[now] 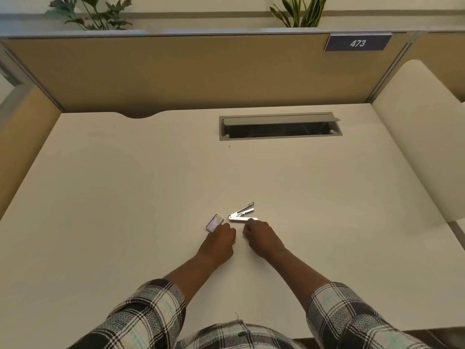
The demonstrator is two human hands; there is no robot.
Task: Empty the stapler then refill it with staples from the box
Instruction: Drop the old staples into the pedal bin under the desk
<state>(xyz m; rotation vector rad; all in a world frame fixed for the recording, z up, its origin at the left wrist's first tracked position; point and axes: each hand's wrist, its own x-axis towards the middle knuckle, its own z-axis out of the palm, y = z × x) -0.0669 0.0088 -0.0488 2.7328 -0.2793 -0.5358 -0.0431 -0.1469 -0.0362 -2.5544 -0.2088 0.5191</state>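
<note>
A small silver stapler (pixel 242 214) lies on the white desk (pixel 125 185), hinged wide apart in a V with its top arm raised toward the right. Left of it sits a little purple-and-white staple box (pixel 214 222). My left hand (pixel 220 241) rests with curled fingers, its fingertips touching the near end of the box. My right hand (pixel 261 236) is curled just below the stapler, its fingertips at the stapler's lower arm. What the fingers pinch, if anything, is hidden.
A grey cable hatch (pixel 279 125) with its lid up is set into the desk at the back. Tan partition panels (pixel 176 71) wall in the desk at back and left. A white chair back (pixel 417 137) stands at the right.
</note>
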